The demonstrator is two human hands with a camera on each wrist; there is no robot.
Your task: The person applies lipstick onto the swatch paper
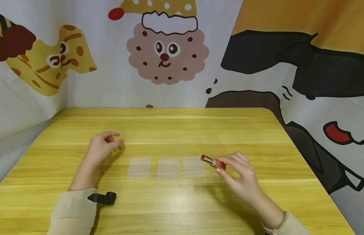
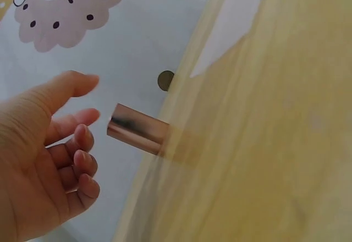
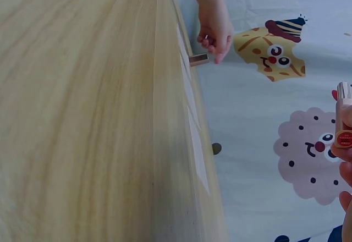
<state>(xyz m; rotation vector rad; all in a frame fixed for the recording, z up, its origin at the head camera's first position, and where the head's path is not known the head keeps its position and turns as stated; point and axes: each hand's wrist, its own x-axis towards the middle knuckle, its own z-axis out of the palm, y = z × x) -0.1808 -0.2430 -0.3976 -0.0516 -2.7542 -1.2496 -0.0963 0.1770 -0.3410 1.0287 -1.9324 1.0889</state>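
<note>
At the yellow wood-grain table (image 1: 176, 130), held the uncapped lipstick (image 1: 213, 162) pinched between thumb and fingers of the right hand (image 1: 240, 170), near the rightmost pale square (image 1: 193, 167). Had the left hand (image 1: 102, 147) loosely curled, gripping nothing, just beside the upright cap (image 2: 137, 129) at left. Risked toppling the cap by a stray fingertip, or smearing the table through a slackening pinch.

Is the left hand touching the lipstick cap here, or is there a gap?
Apart. The left wrist view shows it: a strip of the pale printed cloth is visible between the left hand's fingertips and the lipstick cap.
</note>
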